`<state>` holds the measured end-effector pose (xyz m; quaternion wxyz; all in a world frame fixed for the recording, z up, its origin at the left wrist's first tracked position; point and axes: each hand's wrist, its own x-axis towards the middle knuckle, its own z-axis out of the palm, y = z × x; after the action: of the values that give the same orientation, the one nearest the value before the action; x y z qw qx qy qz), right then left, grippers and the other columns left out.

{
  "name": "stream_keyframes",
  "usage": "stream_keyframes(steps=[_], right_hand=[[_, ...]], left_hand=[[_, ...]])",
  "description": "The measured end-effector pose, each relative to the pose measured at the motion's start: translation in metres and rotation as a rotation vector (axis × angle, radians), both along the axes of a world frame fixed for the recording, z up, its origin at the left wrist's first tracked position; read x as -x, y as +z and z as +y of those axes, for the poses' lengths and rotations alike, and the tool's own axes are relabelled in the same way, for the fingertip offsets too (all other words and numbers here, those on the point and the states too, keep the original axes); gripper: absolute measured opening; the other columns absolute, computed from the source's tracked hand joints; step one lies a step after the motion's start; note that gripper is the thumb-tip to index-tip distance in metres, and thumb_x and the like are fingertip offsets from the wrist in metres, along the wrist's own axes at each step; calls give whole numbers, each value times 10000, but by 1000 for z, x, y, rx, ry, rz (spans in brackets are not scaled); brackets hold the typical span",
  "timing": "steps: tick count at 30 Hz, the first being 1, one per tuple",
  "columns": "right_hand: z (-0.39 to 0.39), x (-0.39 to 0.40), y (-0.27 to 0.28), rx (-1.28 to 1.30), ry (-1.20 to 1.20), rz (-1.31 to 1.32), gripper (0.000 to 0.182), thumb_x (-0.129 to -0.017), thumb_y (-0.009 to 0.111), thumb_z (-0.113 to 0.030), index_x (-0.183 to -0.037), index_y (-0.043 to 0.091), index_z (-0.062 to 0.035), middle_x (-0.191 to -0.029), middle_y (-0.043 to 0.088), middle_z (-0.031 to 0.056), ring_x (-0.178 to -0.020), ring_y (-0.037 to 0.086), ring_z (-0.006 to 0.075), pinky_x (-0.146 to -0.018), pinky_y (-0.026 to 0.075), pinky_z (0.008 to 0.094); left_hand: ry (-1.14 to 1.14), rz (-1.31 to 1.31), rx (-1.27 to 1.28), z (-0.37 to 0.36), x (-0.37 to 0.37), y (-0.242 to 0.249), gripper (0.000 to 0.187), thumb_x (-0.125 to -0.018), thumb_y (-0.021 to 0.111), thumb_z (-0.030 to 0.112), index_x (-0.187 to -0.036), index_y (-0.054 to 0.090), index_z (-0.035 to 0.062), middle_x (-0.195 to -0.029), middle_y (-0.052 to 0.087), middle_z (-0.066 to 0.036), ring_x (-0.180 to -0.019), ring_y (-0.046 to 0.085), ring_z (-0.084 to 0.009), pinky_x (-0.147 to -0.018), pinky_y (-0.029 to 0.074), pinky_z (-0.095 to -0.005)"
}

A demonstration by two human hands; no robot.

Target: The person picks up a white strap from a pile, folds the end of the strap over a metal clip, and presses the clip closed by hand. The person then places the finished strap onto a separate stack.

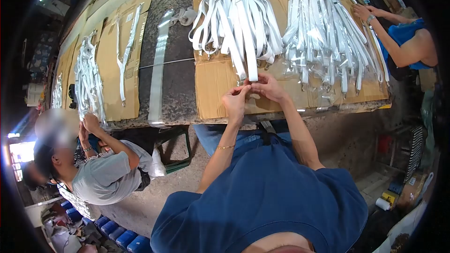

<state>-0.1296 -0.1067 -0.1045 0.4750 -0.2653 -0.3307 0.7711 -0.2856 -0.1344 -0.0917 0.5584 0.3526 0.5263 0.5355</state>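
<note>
Both of your hands are at the near side of the bench (180, 105), above a sheet of brown cardboard (213, 94). Your left hand (234, 104) has a narrow grip, thumb and finger pinched at the lower end of a white strap (251, 63); your right hand (268, 87) meets it there, its grip likewise closed on the strap's end. The fingertips touch or nearly so — the exact piece between them is too small and covered to tell. The strap runs up and away from you into a large bundle of white straps (225, 11), fanned out over the cardboard, with small metal fittings at some of the lower ends. To the right of it lies a second bundle (323, 33), near clear plastic film (323, 97). To the left, a long translucent strip (159, 70) lies across the dark bench top, a crumpled grey cloth (184, 17) near its far end; beyond the strip, a forked strap (122, 65) rests on another cardboard sheet (132, 86). At far left a person in a grey shirt (105, 178) has hands at the near end of a third bundle (89, 75). At far right a person in a blue sleeveless top (404, 35) (watch on one wrist) reaches over the bench — hands well apart from yours.
</note>
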Motion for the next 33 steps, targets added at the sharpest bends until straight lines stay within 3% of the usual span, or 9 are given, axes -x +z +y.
stream_keyframes(steps=[4,7,9,11,15,17,21,26,33], right_hand=[[4,2,-8,-38,40,-124,214,-846,653,-63,-1046,590,-24,-976,633,42,-868,606,114,-745,505,256],[4,0,-14,-62,-7,-211,169,-841,666,-77,-993,609,-29,-877,638,12,-772,605,93,-662,489,233],[2,0,-14,-82,-28,-257,156,-839,671,-84,-975,616,-32,-831,636,-1,-730,602,86,-628,479,225],[0,3,-11,-105,-73,-299,140,-836,679,-100,-949,624,-38,-778,629,-13,-688,593,80,-593,457,213],[0,2,-1,-75,-25,-386,170,-843,676,-116,-972,615,-25,-831,635,5,-723,597,82,-622,473,218],[-4,8,10,-73,-76,-193,199,-870,649,-146,-1008,605,-9,-888,631,21,-764,598,88,-647,484,216],[2,7,11,79,-123,-151,227,-900,612,-173,-1042,593,4,-935,623,29,-823,593,97,-719,489,230],[9,-1,19,-337,-327,-703,264,-928,576,-222,-1065,592,3,-885,623,20,-804,563,90,-751,445,230],[2,4,11,-85,-142,-558,239,-877,643,-270,-939,643,-39,-798,606,-2,-674,527,57,-596,423,214]], left_hand=[[6,-133,18,1,1,-5,131,-788,735,87,-800,673,-28,-726,659,-47,-603,572,-76,-552,457,-206],[-51,-45,38,3,9,-6,129,-813,704,78,-846,660,-39,-737,668,-81,-647,602,-92,-553,473,-218],[-199,205,-2,2,15,2,171,-834,685,101,-898,664,-56,-766,675,-88,-660,609,-98,-574,479,-217],[-246,154,-54,6,18,1,192,-842,677,110,-923,667,-63,-780,678,-87,-668,610,-100,-588,481,-217],[-268,216,-9,14,24,-4,178,-840,671,114,-904,691,-51,-783,683,-75,-685,617,-104,-636,499,-235],[-250,196,-30,15,26,-9,166,-834,675,106,-896,695,-47,-780,683,-77,-686,618,-104,-635,499,-234],[-204,164,-18,11,23,-2,149,-809,694,83,-885,700,-45,-760,682,-79,-676,618,-106,-629,500,-234],[-139,152,-8,9,17,-4,141,-792,714,82,-854,698,-44,-728,671,-66,-648,605,-103,-604,490,-232],[-124,147,-3,13,20,-9,180,-844,689,139,-813,667,-37,-733,642,-54,-658,559,-84,-603,442,-223]])
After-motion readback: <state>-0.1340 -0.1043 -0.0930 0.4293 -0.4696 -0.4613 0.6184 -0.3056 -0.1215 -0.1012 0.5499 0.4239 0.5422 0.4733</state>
